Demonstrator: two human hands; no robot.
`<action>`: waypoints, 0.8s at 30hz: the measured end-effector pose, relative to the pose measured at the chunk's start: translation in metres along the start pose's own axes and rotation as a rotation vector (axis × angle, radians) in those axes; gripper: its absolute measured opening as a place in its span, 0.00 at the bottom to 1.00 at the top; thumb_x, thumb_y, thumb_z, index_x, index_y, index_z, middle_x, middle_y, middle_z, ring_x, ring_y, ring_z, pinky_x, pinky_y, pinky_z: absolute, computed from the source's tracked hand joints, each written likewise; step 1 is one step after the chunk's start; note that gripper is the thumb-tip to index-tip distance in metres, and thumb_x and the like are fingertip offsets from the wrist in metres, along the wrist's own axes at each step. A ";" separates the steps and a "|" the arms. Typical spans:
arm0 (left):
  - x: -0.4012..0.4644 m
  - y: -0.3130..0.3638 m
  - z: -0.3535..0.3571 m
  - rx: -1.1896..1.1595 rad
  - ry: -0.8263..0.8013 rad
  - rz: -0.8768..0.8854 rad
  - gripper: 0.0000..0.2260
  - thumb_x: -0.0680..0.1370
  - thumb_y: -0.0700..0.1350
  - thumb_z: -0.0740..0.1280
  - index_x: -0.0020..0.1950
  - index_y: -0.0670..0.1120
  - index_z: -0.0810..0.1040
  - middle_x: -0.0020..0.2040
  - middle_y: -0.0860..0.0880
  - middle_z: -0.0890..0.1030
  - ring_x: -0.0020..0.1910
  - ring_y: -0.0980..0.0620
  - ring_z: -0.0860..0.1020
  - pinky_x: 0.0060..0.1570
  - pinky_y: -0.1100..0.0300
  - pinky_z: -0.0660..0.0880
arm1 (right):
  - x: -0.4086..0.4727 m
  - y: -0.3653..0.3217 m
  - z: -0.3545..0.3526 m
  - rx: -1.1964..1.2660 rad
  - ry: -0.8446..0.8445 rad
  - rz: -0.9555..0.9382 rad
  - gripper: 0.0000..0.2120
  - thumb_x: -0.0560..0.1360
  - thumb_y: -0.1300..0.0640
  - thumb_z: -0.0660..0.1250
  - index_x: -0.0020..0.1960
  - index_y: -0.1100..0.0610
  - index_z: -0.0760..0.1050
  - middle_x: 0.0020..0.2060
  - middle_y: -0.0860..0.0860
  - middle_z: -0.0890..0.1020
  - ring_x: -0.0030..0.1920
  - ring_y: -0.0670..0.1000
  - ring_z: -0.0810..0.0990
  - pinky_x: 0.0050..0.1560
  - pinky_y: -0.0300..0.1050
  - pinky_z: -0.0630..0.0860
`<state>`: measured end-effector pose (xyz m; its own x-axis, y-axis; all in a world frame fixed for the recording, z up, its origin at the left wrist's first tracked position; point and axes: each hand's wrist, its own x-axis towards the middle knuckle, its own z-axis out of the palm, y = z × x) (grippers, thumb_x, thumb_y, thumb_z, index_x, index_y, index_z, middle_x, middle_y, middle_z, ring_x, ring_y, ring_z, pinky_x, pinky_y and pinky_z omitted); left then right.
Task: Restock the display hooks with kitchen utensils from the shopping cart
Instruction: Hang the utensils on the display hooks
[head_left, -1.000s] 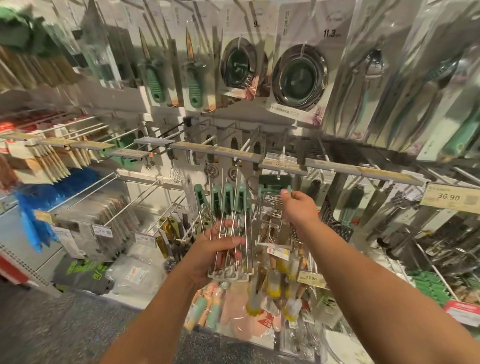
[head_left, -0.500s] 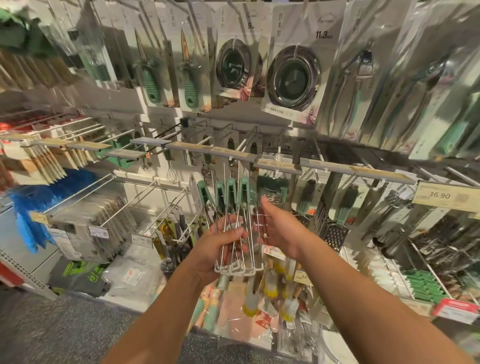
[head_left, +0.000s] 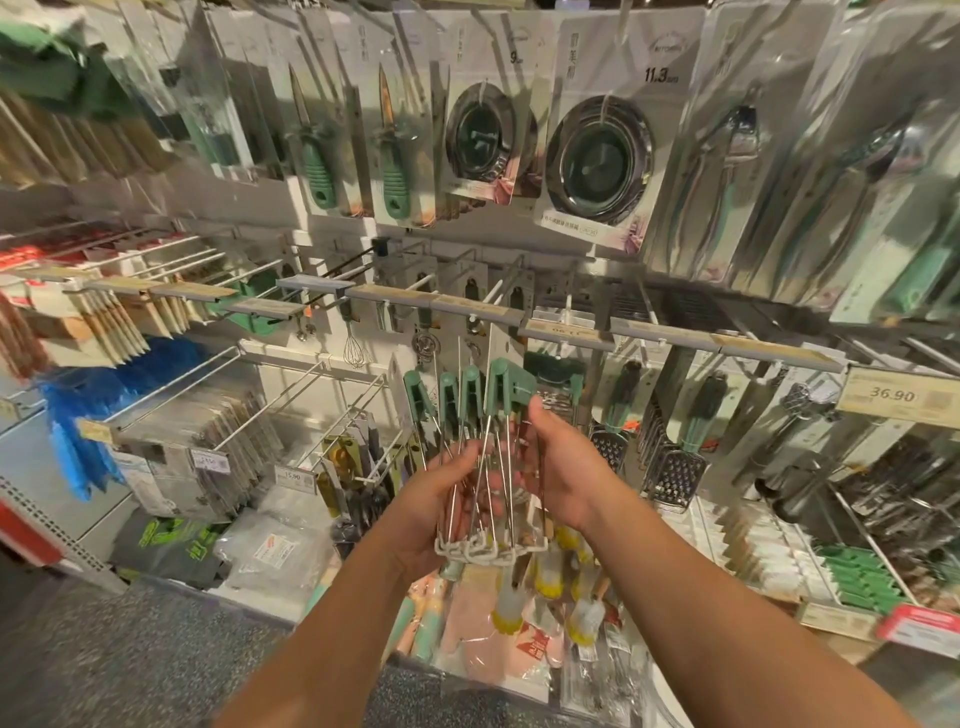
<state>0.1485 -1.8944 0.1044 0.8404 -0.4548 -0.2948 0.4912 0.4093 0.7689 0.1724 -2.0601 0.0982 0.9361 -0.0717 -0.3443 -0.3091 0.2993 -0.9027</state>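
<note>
I hold a bundle of green-handled wire utensils (head_left: 470, 400) upright in front of the display, their green handles up and their white wire ends (head_left: 488, 552) down. My left hand (head_left: 434, 512) grips the metal shafts from the left and below. My right hand (head_left: 561, 467) is at the bundle's right side, fingers curled onto the shafts of the rightmost one. Just behind, display hooks (head_left: 498, 288) with grey price rails (head_left: 467, 304) stick out of the wall. The shopping cart is out of view.
Carded oyster knives (head_left: 317, 156), sink strainers (head_left: 597, 161) and tongs (head_left: 727, 166) hang above. Graters (head_left: 672, 473) hang at the right, a small whisk (head_left: 356, 348) at the left. Brushes and pink gloves (head_left: 498, 623) lie below my hands. A 36.90 price tag (head_left: 891, 395) juts out at the right.
My right hand came down from the hook area and closed in on the right side of the bundle. The bundle rose slightly and the view shifted a little downward.
</note>
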 end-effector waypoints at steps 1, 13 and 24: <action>0.000 0.000 -0.003 -0.021 0.007 0.000 0.16 0.74 0.46 0.69 0.59 0.41 0.79 0.36 0.44 0.82 0.28 0.49 0.81 0.26 0.58 0.79 | -0.001 -0.001 0.000 0.013 0.009 -0.002 0.28 0.77 0.36 0.65 0.67 0.56 0.77 0.53 0.52 0.85 0.52 0.52 0.82 0.58 0.54 0.77; 0.007 0.011 -0.027 0.013 0.076 0.095 0.09 0.74 0.39 0.70 0.54 0.45 0.79 0.36 0.44 0.83 0.29 0.48 0.82 0.30 0.58 0.81 | -0.003 0.002 -0.021 0.061 -0.022 0.046 0.24 0.81 0.38 0.61 0.59 0.59 0.76 0.36 0.48 0.78 0.31 0.46 0.75 0.32 0.42 0.76; 0.011 0.014 -0.030 0.065 0.113 0.134 0.05 0.78 0.38 0.68 0.53 0.44 0.78 0.37 0.44 0.83 0.29 0.49 0.82 0.29 0.59 0.79 | -0.024 0.007 -0.036 -0.226 0.124 -0.278 0.10 0.86 0.52 0.61 0.50 0.51 0.79 0.28 0.39 0.74 0.31 0.44 0.68 0.36 0.39 0.66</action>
<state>0.1712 -1.8702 0.0951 0.9195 -0.3062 -0.2463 0.3603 0.4065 0.8396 0.1414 -2.0903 0.0908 0.9664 -0.2392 -0.0945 -0.0884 0.0362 -0.9954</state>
